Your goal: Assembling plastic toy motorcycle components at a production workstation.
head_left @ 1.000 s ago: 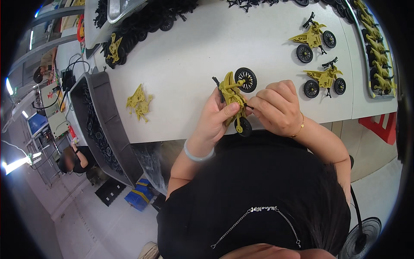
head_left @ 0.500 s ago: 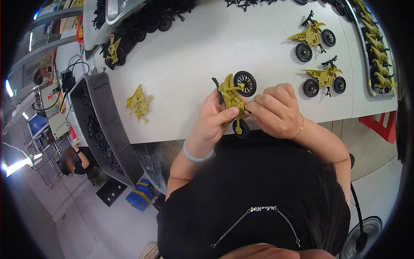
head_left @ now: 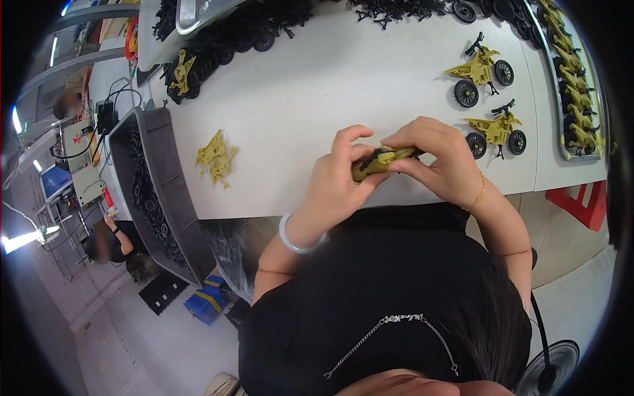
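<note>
Between my two hands, over the table's near edge, is a yellow toy motorcycle with black parts. It is turned so that its narrow side faces up, and fingers cover much of it, its wheels included. My left hand grips one end with thumb and fingers, its index finger raised. My right hand pinches the other end between thumb and fingers. To the right stand two toy motorcycles with black wheels, a farther one and a nearer one. Loose yellow body parts lie to the left.
Heaps of black parts line the table's far side, with a yellow piece at their left end. A tray of yellow toys stands at the right. A grey bin of black wheels sits left. A person works farther left.
The toy motorcycle has been turned from showing its side and both wheels to narrow side up. My right hand has moved from its lower part to grip its right end.
</note>
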Demonstrator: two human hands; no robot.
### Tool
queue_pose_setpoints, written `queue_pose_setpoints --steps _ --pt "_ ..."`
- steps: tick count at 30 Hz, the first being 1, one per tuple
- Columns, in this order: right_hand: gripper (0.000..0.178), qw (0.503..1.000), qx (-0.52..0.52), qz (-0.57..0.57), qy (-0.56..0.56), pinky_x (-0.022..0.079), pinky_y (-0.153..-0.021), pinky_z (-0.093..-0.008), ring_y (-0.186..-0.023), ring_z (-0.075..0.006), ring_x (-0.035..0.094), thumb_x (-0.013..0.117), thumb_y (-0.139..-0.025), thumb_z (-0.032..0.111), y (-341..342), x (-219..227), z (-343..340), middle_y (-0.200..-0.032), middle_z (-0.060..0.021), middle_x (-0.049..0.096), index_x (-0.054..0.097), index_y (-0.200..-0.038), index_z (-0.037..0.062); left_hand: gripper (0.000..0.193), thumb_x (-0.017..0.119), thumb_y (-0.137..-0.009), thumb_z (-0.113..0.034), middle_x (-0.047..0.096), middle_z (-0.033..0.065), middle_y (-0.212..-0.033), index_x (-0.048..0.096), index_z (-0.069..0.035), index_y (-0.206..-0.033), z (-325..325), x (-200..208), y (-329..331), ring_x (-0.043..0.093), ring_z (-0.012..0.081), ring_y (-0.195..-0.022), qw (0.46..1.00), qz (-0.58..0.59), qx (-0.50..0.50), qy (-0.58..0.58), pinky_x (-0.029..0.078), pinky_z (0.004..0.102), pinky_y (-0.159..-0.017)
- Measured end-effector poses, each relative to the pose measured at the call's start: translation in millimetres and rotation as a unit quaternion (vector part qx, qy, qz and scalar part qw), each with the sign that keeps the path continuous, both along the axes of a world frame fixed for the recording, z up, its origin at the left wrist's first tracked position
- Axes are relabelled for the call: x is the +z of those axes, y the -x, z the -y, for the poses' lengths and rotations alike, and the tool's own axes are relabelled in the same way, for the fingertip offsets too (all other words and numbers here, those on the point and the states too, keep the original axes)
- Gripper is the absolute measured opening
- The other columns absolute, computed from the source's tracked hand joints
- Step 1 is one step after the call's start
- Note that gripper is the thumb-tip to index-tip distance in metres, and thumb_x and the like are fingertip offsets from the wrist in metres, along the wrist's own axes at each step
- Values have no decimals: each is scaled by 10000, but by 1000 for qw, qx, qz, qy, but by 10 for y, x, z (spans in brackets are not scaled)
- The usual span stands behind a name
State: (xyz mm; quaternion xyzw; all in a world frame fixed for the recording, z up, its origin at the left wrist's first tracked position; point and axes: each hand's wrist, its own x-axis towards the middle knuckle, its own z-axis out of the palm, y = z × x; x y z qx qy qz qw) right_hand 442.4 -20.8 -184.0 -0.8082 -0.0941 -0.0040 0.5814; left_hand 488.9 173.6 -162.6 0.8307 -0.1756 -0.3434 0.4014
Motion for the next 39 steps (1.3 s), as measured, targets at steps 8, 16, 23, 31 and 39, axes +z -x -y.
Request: queue_pose_setpoints --steps 8,16,23,31,39 --pt "272 977 -86 70 -180 468 -692 -266 -765 -160 596 758 -729 85 144 -79 217 -824 -70 660 673 -972 -2 337 630 -889 -183 666 140 -1075 561 18 -1150 -188 -168 27 643 213 -954 952 17 31 305 485 312 -855" --pt "293 975 -87 94 -182 466 -700 -277 -758 -168 594 786 -694 105 197 -186 164 -850 -75 675 681 -948 2 315 621 -893 -152 682 180 -990 567 49 -1130 -99 -151 98 675 233 -903 945 117 45 303 526 308 -790" --pt "329 991 -71 40 -110 480 -706 -297 -772 -196 612 791 -695 133 279 -120 314 -883 -72 654 664 -980 28 260 620 -875 -149 694 159 -922 623 49 -1043 -57 -276 129 679 225 -816 948 168 43 266 520 307 -745" --pt "297 988 -74 16 -132 461 -662 -279 -758 -177 599 792 -714 178 495 -117 514 -830 -68 641 665 -932 22 482 649 -873 -335 654 184 -1013 578 77 -1113 52 -404 196 637 246 -933 949 102 -1 297 490 330 -837" --pt "264 858 -480 134 -121 458 -820 -236 -898 -120 588 620 -871 104 421 565 2732 -994 -53 650 611 -1113 -3 410 611 -852 -214 578 187 -1203 543 23 -1179 143 -301 71 560 330 -1101 950 192 -20 246 408 393 -968"
